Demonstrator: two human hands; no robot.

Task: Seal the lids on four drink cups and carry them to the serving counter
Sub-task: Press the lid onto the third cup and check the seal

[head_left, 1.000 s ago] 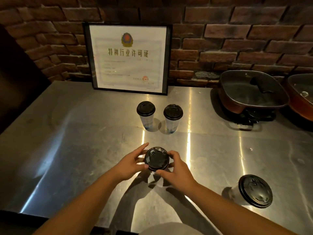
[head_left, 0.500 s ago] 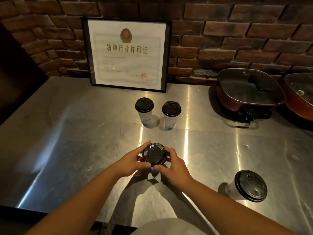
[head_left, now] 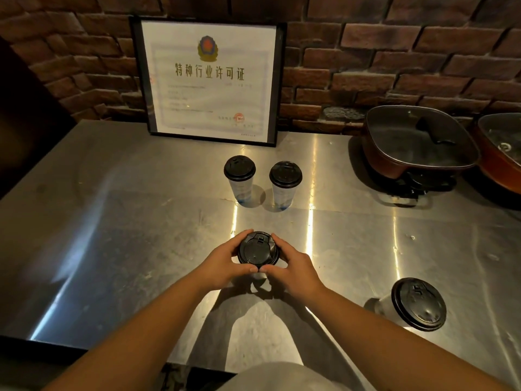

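— Black plastic under both hands: the lid (head_left: 258, 248) sits on the cup being sealed, right at the near middle of the steel desk (head_left: 112, 249). Left hand (head_left: 222, 263) and right hand (head_left: 294, 270) wrap its rim from either side, fingers (head_left: 241, 240) curled closed around the edge, thumbs nearly meeting at the near side.

— So which step is this?

— Pressing the lid down, I'd judge. The cup body is almost hidden beneath the hands, so I can't tell whether the rim has seated all the way round.

— And the others?

— To the right of the fingers, well apart, a third lidded cup (head_left: 417, 304). Beyond the fingers, two lidded cups stand side by side, apart from each other: one (head_left: 239, 179) slightly left, one (head_left: 285, 183) slightly right. Behind them a framed certificate (head_left: 208, 80) leans on the brick wall (head_left: 394, 52); far right, a lidded electric pan (head_left: 417, 142).

— Next move?

— Probably even pressure around the rim, then a check on the right-hand cup's lid before carrying anything.
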